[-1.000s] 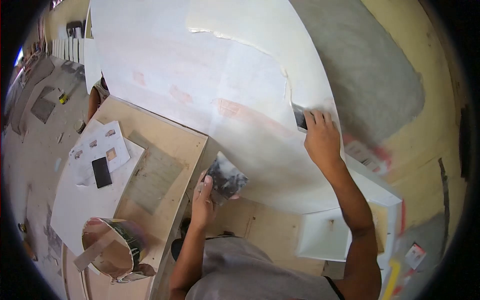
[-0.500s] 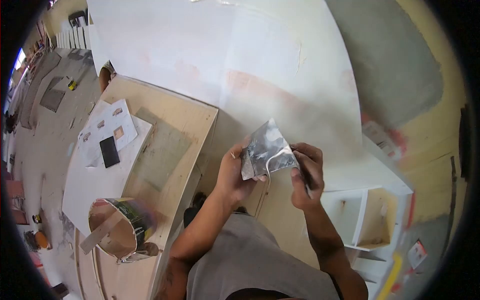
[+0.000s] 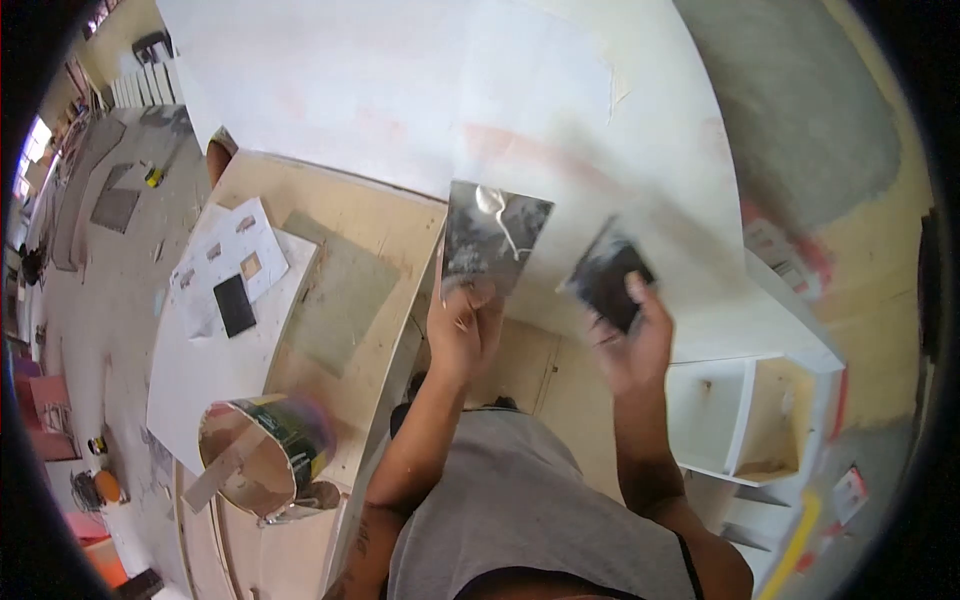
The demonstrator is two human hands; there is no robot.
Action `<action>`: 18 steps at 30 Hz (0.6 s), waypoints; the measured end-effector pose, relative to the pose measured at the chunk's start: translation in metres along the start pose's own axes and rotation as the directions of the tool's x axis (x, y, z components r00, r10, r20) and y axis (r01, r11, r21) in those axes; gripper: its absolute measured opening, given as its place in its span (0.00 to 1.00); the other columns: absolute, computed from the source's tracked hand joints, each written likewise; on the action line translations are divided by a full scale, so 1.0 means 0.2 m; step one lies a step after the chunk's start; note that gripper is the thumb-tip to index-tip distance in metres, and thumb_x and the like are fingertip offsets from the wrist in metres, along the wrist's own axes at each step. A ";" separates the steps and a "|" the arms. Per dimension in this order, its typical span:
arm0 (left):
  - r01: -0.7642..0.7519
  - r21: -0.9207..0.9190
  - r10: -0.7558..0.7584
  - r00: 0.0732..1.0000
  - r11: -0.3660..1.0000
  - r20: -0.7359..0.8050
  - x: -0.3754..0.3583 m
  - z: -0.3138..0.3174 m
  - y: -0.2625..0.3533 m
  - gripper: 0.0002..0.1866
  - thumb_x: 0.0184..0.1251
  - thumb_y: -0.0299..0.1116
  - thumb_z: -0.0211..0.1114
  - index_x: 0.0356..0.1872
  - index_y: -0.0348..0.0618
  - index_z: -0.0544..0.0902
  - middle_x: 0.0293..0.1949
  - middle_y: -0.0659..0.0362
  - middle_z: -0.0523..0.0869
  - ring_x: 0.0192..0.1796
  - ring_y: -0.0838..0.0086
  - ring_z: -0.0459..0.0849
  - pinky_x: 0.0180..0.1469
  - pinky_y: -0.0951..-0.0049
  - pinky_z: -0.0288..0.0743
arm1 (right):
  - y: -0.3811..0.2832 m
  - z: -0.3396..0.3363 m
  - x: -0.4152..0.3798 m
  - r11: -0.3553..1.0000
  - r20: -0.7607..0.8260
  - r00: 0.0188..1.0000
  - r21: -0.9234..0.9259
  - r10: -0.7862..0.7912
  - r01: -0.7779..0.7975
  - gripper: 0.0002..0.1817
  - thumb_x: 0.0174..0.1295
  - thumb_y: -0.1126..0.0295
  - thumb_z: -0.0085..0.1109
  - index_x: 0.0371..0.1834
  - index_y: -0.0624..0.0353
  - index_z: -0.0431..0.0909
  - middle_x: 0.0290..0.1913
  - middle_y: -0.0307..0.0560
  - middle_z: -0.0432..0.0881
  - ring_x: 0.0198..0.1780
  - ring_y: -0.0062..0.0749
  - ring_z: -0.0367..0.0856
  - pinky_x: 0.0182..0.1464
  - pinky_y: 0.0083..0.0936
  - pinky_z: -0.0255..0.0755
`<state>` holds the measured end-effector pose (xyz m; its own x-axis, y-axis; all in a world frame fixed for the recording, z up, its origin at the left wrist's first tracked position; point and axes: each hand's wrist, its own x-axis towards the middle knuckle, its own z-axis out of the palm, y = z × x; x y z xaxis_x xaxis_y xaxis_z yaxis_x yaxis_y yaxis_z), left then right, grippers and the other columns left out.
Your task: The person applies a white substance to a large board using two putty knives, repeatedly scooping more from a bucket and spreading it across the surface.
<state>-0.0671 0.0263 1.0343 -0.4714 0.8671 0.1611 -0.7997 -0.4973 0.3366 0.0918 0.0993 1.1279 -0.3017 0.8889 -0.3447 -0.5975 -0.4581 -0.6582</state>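
Note:
A shiny, scuffed metal sheet (image 3: pixel 495 232) stands up in my left hand (image 3: pixel 462 335), gripped at its lower end. A bright streak, perhaps a reflection, runs down its surface. To the right, my right hand (image 3: pixel 640 345) is closed on a dark flat square plate (image 3: pixel 607 285), which is blurred by motion, with the thumb on its near face. The two plates are apart. Both hands are in front of a large white curved panel (image 3: pixel 400 85) with pinkish patches.
At left, a wooden bench top (image 3: pixel 380 240) bears a white board, printed paper (image 3: pixel 245 235) and a black rectangle (image 3: pixel 235 305). A bucket (image 3: pixel 270 480) with a flat stick (image 3: pixel 215 475) stands nearer. White shelving (image 3: pixel 715 405) is at right. Part of another person's arm (image 3: pixel 218 160) shows behind the panel.
My hands have moved apart. The metal sheet has turned upright in my left hand, while the dark plate has swung away to the right, now showing its broad face.

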 end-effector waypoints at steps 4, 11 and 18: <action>-0.654 0.606 0.294 0.751 0.452 0.592 0.10 0.30 0.16 0.22 0.70 0.26 0.50 0.65 0.45 0.75 0.61 0.43 0.77 0.67 0.55 0.75 0.70 0.49 0.62 | 0.10 0.11 -0.02 0.923 0.274 0.901 0.094 0.336 -0.373 0.11 0.67 0.71 0.55 0.50 0.64 0.75 0.45 0.49 0.83 0.45 0.38 0.85 0.43 0.41 0.81; -0.660 0.751 -0.167 0.742 -0.006 0.650 0.07 0.09 0.38 0.36 0.49 0.18 0.55 0.66 0.49 0.75 0.69 0.48 0.71 0.73 0.49 0.66 0.74 0.39 0.51 | -0.07 0.32 -0.07 0.978 0.466 0.876 -0.207 0.122 -0.025 0.18 0.63 0.69 0.57 0.53 0.67 0.74 0.45 0.53 0.84 0.41 0.40 0.86 0.39 0.35 0.80; -0.298 0.849 0.076 0.952 0.437 0.295 -0.22 -0.12 0.34 0.38 0.48 0.15 0.48 0.68 0.43 0.73 0.69 0.47 0.70 0.74 0.54 0.65 0.77 0.56 0.52 | -0.15 0.99 0.03 -0.324 0.972 0.236 -0.222 0.003 0.920 0.19 0.65 0.79 0.51 0.60 0.64 0.74 0.55 0.47 0.80 0.55 0.45 0.80 0.54 0.40 0.76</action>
<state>-0.1104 -0.0464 1.0281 -0.3999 0.7968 0.4530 0.1066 -0.4504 0.8864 -0.0400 0.1201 1.2775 -0.7952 0.2155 0.5667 0.0814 0.9642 -0.2525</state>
